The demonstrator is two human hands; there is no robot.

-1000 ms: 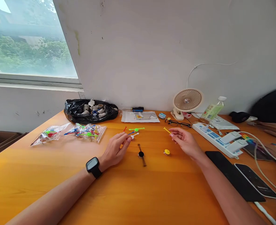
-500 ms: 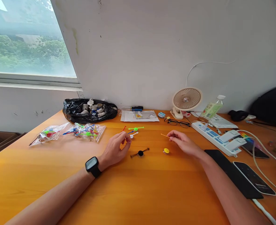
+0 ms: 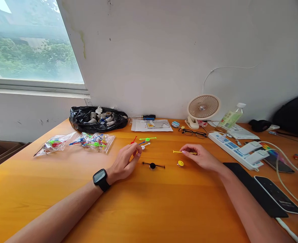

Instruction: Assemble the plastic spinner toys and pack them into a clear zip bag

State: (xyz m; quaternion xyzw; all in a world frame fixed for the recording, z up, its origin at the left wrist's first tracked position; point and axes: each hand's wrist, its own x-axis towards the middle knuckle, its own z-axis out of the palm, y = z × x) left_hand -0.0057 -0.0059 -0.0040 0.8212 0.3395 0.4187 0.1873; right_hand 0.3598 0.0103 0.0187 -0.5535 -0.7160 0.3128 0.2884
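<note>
One square-faced, black-strapped smartwatch (image 3: 100,177)

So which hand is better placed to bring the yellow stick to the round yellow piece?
Probably the right hand: it pinches the yellow stick, close to the round yellow piece. The left hand is farther off, by the red arrow.

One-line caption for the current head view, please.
The right hand holds a yellow pointer near a yellow disc, the left hand close to a black spinner, on a wooden table.

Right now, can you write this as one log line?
right hand: holds yellow stick | left hand: near red spinner | black spinner: on table
</note>
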